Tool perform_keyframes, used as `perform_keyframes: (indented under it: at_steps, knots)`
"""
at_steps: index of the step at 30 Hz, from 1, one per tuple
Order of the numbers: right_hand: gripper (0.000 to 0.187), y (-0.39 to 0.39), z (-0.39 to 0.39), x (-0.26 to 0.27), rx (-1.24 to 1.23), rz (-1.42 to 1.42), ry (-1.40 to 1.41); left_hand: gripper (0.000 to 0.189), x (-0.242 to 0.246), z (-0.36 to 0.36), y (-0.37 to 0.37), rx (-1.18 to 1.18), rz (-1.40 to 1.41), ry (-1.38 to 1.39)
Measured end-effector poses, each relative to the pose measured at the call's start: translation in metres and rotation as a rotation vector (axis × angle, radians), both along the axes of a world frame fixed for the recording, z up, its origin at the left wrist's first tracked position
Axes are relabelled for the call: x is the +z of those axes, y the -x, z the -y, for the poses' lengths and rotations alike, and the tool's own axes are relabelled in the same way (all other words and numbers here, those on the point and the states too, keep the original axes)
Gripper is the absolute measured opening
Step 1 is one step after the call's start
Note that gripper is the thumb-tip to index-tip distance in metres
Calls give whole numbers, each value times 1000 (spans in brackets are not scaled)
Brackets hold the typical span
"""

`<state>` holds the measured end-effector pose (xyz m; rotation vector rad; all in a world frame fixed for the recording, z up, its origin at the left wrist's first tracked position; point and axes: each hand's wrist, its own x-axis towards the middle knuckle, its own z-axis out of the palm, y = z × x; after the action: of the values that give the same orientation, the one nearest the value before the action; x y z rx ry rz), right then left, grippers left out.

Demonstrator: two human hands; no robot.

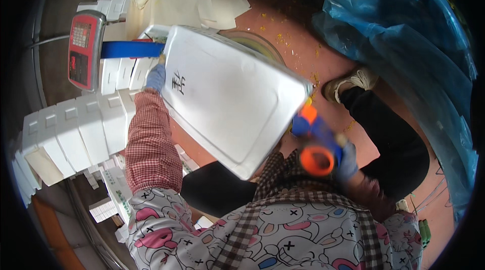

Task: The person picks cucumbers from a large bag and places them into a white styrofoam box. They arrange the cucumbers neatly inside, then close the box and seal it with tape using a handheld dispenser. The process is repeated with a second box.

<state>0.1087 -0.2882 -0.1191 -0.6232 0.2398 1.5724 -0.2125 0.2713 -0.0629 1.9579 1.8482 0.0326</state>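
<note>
A large white foam box (pixel 231 99) with a handwritten character on its face lies tilted before me. Gloved, my left hand (pixel 156 76) touches the box's upper left edge; its fingertips are partly hidden, beside the blue post of a scale. My right hand (pixel 348 160), also gloved and blurred, grips a blue tape dispenser (pixel 327 135) with orange parts. The dispenser's front end is at the lower right corner of the box. Whether tape runs onto the box cannot be told.
A red electronic scale display (pixel 81 50) stands at left, near stacked white foam boxes (pixel 83 130). Paper sheets (pixel 219 1) lie at the top. Blue plastic sheeting (pixel 398 54) covers the right side. Yellow bits (pixel 280 39) litter the reddish floor by a shoe (pixel 350 82).
</note>
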Motion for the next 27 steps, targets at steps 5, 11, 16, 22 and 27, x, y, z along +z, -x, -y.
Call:
perform_keyframes:
  at_steps: [5, 11, 16, 22, 27]
  knots:
    - [38, -59, -90, 14, -246, 4, 202, 85, -25, 88, 85, 359, 370, 187]
    - [59, -40, -6, 34, 13, -213, -142, 81, -24, 141, 100, 361, 341, 89]
    - [38, 27, 29, 22, 231, -7, 133, 68, 11, 228, -38, -15, 344, -362]
    - [38, 33, 5, 16, 274, 181, 91, 25, 57, 257, -282, -1627, -332, -573]
    - [42, 28, 14, 19, 273, 118, 79, 22, 73, 224, -337, -1550, -545, -729]
